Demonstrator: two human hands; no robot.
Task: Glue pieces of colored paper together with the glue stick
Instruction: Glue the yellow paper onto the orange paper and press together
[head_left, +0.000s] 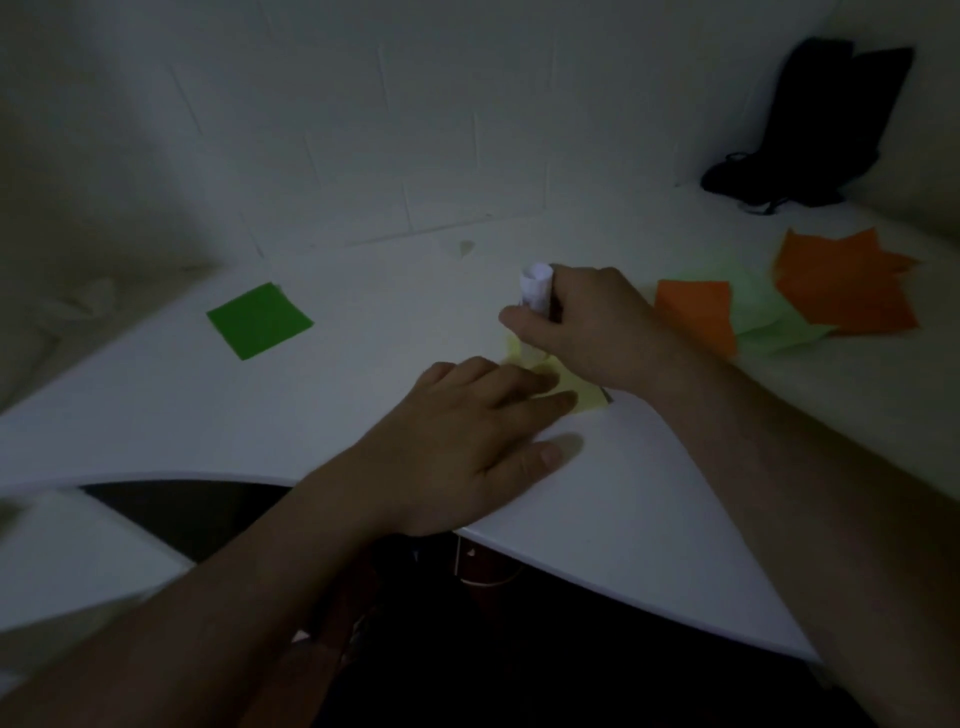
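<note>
Glue stick (535, 288) over yellow paper (584, 397)

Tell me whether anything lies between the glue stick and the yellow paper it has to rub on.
Nothing visible does. The right hand grips the glue stick directly over the yellow paper, and the left hand presses the sheet's near edge, off to the side. The tip itself is hidden behind the fingers.

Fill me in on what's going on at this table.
A person is gluing paper. The right hand grips a glue stick upright over a pale yellow sheet, while the left hand presses that sheet flat on the white table. A green square and orange pieces lie untouched nearby.
</note>
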